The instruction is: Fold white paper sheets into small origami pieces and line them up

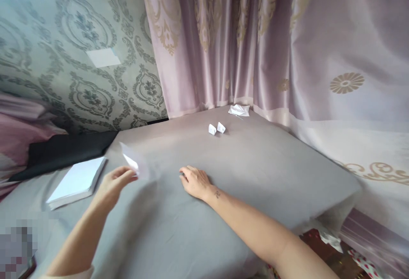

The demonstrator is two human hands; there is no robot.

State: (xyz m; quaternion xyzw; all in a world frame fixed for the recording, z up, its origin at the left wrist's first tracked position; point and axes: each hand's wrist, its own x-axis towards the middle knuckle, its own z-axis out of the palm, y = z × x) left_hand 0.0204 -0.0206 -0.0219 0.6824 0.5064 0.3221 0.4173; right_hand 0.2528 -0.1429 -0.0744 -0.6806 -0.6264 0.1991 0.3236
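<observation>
Pinching white paper (130,160) in left hand (119,181); right hand (194,181) on grey cloth (166,228), loosely open; 2 folded papers (212,129) beyond.

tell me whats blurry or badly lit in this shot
Head view: the paper in the left hand is smeared by motion; in the head view, a soft shadow falls on the grey cloth between the arms, and the curtain has a sheen; the head view's lower left corner is pixelated.
</observation>
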